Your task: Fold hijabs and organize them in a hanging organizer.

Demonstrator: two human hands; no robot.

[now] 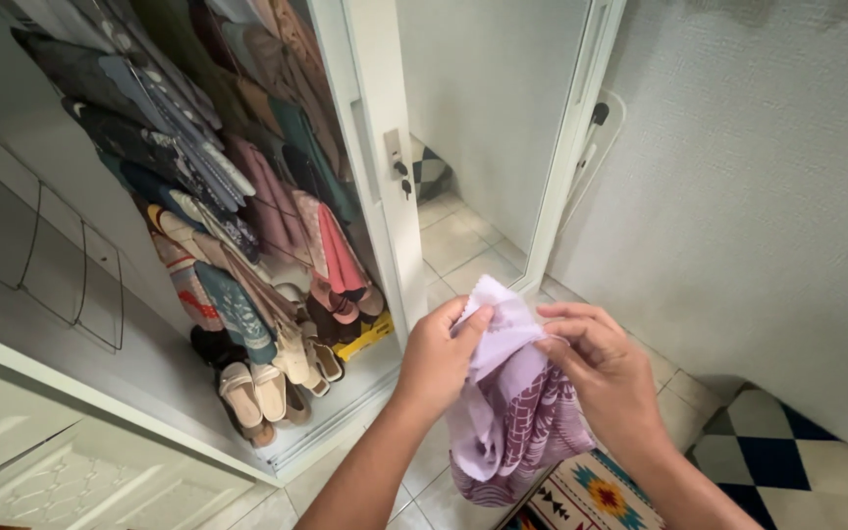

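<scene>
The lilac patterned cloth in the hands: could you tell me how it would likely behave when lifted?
The lilac cloth probably stays floppy: it droops in folds below the left hand and right hand. It seems light, pinched only at its top edge.

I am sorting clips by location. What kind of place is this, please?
Probably a home hallway beside a wardrobe: folded patterned cloths hang in the open white cabinet, shoes sit below, and the floor is tiled. Both hands hold a lilac patterned cloth.
</scene>
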